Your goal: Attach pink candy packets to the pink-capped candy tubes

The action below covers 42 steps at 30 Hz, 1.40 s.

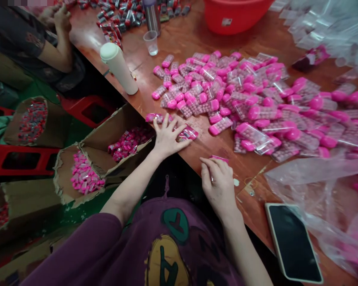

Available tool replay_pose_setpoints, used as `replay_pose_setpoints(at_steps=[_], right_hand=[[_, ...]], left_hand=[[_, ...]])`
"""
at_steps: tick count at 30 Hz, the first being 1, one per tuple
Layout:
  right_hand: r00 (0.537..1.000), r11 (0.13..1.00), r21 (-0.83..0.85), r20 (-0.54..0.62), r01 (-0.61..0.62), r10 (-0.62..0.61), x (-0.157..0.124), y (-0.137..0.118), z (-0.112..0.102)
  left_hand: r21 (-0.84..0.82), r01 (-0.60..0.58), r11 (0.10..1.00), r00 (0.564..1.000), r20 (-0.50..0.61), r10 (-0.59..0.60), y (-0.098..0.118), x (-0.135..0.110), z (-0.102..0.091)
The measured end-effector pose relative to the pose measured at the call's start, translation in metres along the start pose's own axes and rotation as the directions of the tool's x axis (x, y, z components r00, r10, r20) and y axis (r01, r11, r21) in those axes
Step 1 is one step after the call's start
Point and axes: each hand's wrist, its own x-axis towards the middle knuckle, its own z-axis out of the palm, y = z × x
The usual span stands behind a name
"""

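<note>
My left hand (168, 137) lies with fingers spread at the table edge, over shiny pink printed wrappers. One pink wrapper (188, 133) shows by its thumb, and another pink printed piece (156, 117) sticks out past the fingers. Closer to me, my right hand (217, 180) is curled at the edge with its fingers together. A pink strip (220, 159) shows just beyond its knuckles; what the fingers hold is hidden. Beyond both hands spreads a heap of clear containers with pink caps (209, 85), filled with small pale pink balls.
A cardboard box (107, 131) of pink pieces stands below the table edge on the left. On the table are a white bottle (121, 69), a plastic cup (151, 43), a red basin (235, 14), a phone (294, 242) and a clear bag (313, 190). A co-worker's arm (55, 51) is far left.
</note>
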Motion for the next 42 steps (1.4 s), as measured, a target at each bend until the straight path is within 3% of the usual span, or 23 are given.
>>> replay_pose_setpoints(at_steps=[4, 6, 8, 9, 10, 12, 14, 16, 19, 22, 25, 28, 30, 32, 34, 37, 40, 42], right_hand=[[1.000, 1.000, -0.005, -0.010, 0.000, 0.000, -0.002, 0.004, -0.006], [1.000, 1.000, -0.003, -0.016, 0.006, -0.006, 0.002, 0.004, -0.007], [1.000, 1.000, 0.011, -0.015, 0.008, -0.008, 0.009, 0.001, -0.004], [1.000, 1.000, 0.023, -0.011, 0.010, -0.010, 0.012, -0.001, -0.001], [1.000, 0.999, 0.036, -0.003, 0.015, -0.015, 0.016, -0.004, 0.002], [0.999, 0.998, 0.055, 0.025, 0.034, -0.036, 0.021, -0.012, 0.009], [0.997, 0.997, 0.062, 0.056, 0.051, -0.055, 0.023, -0.019, 0.013], [0.995, 0.997, 0.066, 0.081, 0.049, -0.054, 0.019, -0.023, 0.014], [0.997, 0.997, 0.075, 0.071, 0.021, -0.026, 0.009, -0.021, 0.009], [0.999, 0.996, 0.092, 0.040, -0.015, 0.011, -0.002, -0.014, 0.000], [1.000, 0.994, 0.104, 0.005, -0.017, 0.016, -0.009, -0.011, -0.005], [0.999, 0.997, 0.081, -0.054, 0.000, 0.004, -0.011, -0.010, -0.007], [0.993, 1.000, 0.024, -0.119, 0.003, 0.000, -0.009, -0.011, -0.009], [0.986, 0.998, -0.055, -0.169, -0.004, -0.005, -0.004, -0.012, -0.012], [0.990, 0.994, -0.108, -0.143, -0.033, 0.018, 0.000, -0.011, -0.016], [0.991, 0.988, -0.075, 0.005, -0.134, 0.135, -0.002, -0.008, -0.020], [0.967, 0.968, 0.016, 0.049, -0.249, 0.248, -0.017, -0.006, -0.024], [0.956, 0.955, 0.054, 0.010, -0.293, 0.293, -0.030, -0.005, -0.026]], left_hand=[[0.061, 0.221, 0.973, 0.971, -0.108, -0.214, -0.060, -0.011, -0.023], [0.061, 0.382, 0.922, 0.910, -0.202, -0.363, -0.087, -0.014, -0.035], [0.040, 0.484, 0.874, 0.837, -0.312, -0.449, -0.100, -0.007, -0.041], [0.031, 0.473, 0.881, 0.835, -0.334, -0.437, -0.100, 0.002, -0.042], [0.030, 0.417, 0.908, 0.863, -0.327, -0.385, -0.097, 0.014, -0.040], [0.029, 0.187, 0.982, 0.960, -0.219, -0.176, -0.083, 0.043, -0.031], [0.013, 0.006, 1.000, 0.992, -0.123, -0.004, -0.069, 0.071, -0.018], [-0.009, -0.050, 0.999, 0.995, -0.083, 0.049, -0.062, 0.091, -0.005], [-0.055, -0.051, 0.997, 0.991, -0.124, 0.044, -0.070, 0.099, 0.010], [-0.135, -0.059, 0.989, 0.972, -0.235, 0.026, -0.086, 0.092, 0.016], [-0.225, -0.067, 0.972, 0.909, -0.415, -0.033, -0.089, 0.083, 0.010], [-0.389, -0.086, 0.917, 0.820, -0.551, -0.157, -0.066, 0.070, -0.004], [-0.574, -0.090, 0.814, 0.816, -0.511, -0.270, -0.034, 0.055, -0.014], [-0.774, -0.061, 0.631, 0.873, -0.347, -0.342, 0.003, 0.037, -0.022], [-0.908, 0.028, 0.417, 0.944, -0.114, -0.311, 0.038, 0.017, -0.031], [-0.960, 0.213, 0.182, 0.963, 0.175, -0.203, 0.078, -0.009, -0.039], [-0.943, 0.323, 0.075, 0.941, 0.312, -0.134, 0.102, -0.029, -0.041], [-0.934, 0.347, 0.080, 0.936, 0.339, -0.097, 0.112, -0.040, -0.040]])
